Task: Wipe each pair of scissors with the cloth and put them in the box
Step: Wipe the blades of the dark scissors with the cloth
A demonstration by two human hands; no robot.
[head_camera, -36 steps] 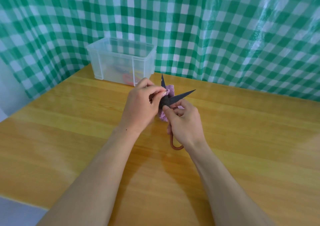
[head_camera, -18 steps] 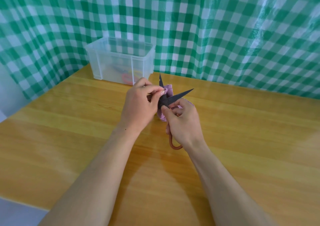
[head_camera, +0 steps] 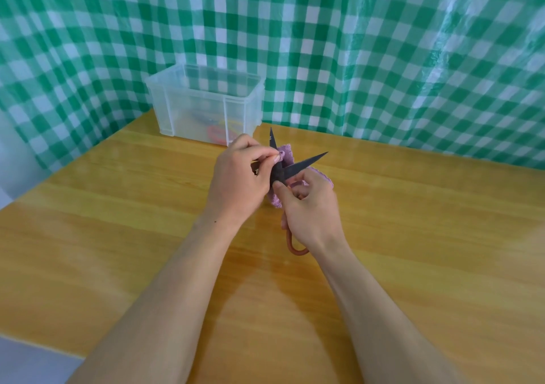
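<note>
Scissors [head_camera: 305,164] blades apart in right hand [head_camera: 312,215]; left hand [head_camera: 236,183] pinches cloth [head_camera: 285,151].

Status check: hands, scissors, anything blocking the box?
Left hand pinches purple cloth against one blade. Right hand grips scissors, blades spread. Box behind, nothing between; other scissors inside.

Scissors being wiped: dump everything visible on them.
The scissors have dark, matte, pointed blades, metal by the look, spread in a V: one tip points up and away, the other right. A reddish-brown handle loop shows below the right hand, which grips the handles. The left hand pinches the purple cloth at the upright blade. They are held over the wooden table.
</note>
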